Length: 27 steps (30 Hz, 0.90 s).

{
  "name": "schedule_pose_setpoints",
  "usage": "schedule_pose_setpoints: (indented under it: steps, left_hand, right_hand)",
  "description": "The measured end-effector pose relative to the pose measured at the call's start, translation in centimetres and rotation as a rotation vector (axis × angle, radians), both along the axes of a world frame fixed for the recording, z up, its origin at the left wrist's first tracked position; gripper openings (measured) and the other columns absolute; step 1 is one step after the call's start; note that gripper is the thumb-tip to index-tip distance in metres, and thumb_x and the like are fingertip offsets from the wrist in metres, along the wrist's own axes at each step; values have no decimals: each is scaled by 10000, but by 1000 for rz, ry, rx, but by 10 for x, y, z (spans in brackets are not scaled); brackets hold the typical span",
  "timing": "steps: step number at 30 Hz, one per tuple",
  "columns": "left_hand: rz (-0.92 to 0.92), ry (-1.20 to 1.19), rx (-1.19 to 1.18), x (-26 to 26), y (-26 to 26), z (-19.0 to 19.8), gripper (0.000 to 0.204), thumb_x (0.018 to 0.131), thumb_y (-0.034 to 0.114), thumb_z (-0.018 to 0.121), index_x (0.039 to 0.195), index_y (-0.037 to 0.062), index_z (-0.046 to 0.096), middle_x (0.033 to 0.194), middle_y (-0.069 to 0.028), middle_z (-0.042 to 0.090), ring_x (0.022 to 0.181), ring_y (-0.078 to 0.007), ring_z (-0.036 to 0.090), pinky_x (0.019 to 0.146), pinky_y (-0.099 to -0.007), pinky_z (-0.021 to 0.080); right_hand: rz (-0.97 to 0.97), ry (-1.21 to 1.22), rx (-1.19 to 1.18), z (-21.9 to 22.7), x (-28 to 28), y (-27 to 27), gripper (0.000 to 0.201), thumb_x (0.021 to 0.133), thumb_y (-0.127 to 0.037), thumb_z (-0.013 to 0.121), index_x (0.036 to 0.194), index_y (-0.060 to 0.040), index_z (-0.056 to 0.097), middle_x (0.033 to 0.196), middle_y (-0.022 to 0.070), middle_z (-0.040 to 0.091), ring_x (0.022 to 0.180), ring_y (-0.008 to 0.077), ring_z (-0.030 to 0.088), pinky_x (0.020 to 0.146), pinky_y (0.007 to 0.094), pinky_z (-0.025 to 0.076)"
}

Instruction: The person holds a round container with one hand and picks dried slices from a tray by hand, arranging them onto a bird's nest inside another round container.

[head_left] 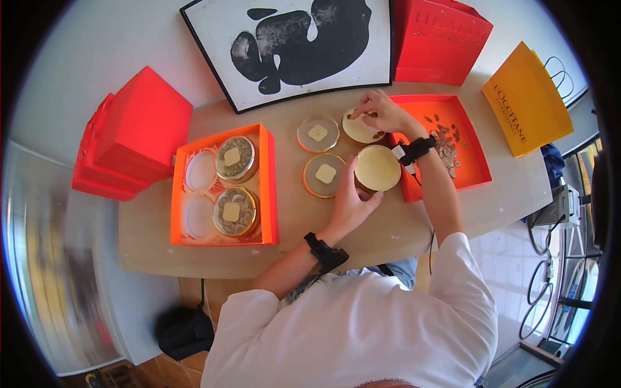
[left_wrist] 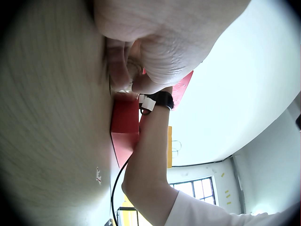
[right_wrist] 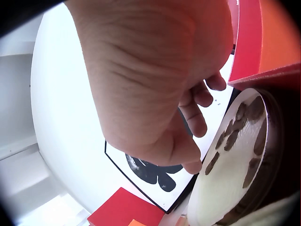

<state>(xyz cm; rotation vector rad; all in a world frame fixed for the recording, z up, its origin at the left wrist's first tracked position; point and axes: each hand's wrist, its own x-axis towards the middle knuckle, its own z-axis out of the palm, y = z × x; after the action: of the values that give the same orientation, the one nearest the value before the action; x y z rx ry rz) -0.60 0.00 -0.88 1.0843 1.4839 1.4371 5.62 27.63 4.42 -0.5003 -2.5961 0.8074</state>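
Observation:
My left hand [head_left: 354, 202] holds a round tub [head_left: 378, 168] with a cream inside and a thin rim, its fingers and thumb curled about the near left side. Just beyond it, my right hand [head_left: 383, 114] reaches over a second round tub [head_left: 358, 131]. Several dark dried slices [right_wrist: 231, 140] lie along one side of that tub in the right wrist view. The right thumb and index fingertips come together close over its rim; whether they pinch a slice I cannot tell. Two clear round lids [head_left: 309, 143] with cream labels lie left of the tubs.
An orange box [head_left: 268, 194] holds two filled clear jars [head_left: 235, 212] and round white recesses. At right, a red-orange tray [head_left: 475, 169] contains loose dried slices. Red boxes [head_left: 145, 123], a framed picture [head_left: 213, 58], a red bag [head_left: 433, 45] and a yellow bag [head_left: 527, 103] stand around the table.

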Motion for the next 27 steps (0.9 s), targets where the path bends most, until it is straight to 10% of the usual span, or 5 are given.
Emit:
schedule_pose_setpoints:
  steps: [21, 27]
  left_hand:
    - [-24, -4, 65, 1, 2, -4, 1035, 926, -10, 801, 1709, 67, 129, 1246, -178, 666, 712, -154, 739, 604, -278, 604]
    - [-22, -68, -2, 1, 0, 0, 1018, 907, 32, 828, 1692, 29, 181, 1667, -214, 351, 968, -208, 765, 749, -289, 640]
  right_hand:
    - [37, -211, 37, 13, 6, -12, 566, 773, -221, 617, 1295, -266, 832, 1234, 96, 605, 1252, 327, 489, 1168, 440, 384]
    - [38, -209, 49, 11, 6, -12, 598, 768, -224, 608, 1330, -253, 812, 1220, 104, 586, 1229, 319, 494, 1133, 434, 373]
